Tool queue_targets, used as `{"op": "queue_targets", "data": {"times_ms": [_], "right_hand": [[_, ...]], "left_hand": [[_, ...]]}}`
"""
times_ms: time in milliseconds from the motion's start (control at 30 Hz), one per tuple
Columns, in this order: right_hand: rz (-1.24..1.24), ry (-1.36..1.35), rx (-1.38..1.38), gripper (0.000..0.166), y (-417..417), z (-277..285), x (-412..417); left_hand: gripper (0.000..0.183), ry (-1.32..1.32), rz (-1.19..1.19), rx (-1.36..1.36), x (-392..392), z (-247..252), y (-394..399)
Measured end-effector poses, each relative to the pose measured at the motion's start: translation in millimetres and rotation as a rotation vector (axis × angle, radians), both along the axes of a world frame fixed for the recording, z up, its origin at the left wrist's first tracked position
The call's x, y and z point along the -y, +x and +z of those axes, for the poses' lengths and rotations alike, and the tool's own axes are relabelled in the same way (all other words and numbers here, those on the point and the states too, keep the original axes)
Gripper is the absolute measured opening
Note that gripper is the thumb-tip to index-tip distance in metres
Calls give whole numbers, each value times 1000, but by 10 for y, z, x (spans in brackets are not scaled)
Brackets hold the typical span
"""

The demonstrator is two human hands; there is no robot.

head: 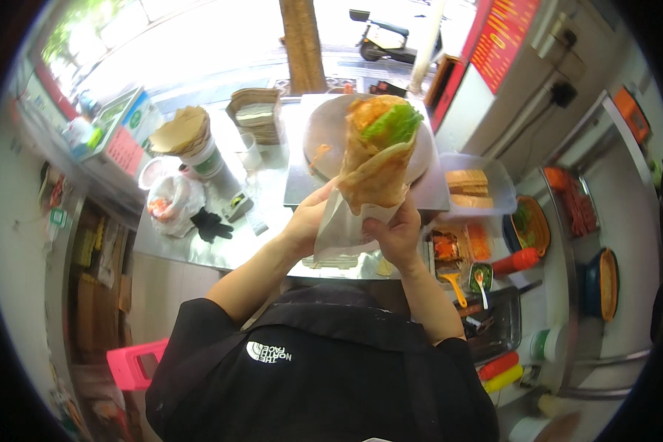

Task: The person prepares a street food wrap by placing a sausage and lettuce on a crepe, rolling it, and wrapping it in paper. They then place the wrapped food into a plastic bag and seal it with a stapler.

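Observation:
A rolled filled pancake (pixel 377 166) stands upright between my hands, with a green lettuce leaf (pixel 392 124) and orange-brown filling showing at its top. White paper (pixel 340 229) lies round its lower end and hangs down to the left. My left hand (pixel 309 218) grips the wrap and paper from the left, its fingers mostly hidden behind. On the right, my right hand (pixel 395 232) holds the lower end, thumb across the paper. Behind the wrap is a round griddle plate (pixel 323 138) with some orange scraps on it.
Brown paper bags (pixel 182 132), a plastic bag (pixel 177 204) and a black glove (pixel 211 225) are on the left counter. To the right are a tub of sliced bread (pixel 468 190), a sauce tray with an orange-handled brush (pixel 454 288), a red squeeze bottle (pixel 516 262) and a bowl of greens (pixel 530 224).

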State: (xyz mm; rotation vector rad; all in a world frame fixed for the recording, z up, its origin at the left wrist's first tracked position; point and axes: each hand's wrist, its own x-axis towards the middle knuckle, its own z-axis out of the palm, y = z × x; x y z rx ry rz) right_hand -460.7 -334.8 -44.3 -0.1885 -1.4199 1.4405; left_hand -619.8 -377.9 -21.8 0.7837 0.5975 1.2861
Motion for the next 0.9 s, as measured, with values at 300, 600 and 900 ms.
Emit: {"op": "queue_targets", "data": {"times_ms": [300, 600, 900], "right_hand": [[40, -41, 153, 61, -814, 33, -10], [265, 129, 219, 45, -1739, -197, -216], [-188, 180, 851, 25, -3577, -1306, -1681]], "left_hand": [[64, 144, 345, -619, 436, -90, -602], [58, -3, 590, -486, 701, -262, -1465], [65, -58, 706, -422, 815, -584, -3011]]}}
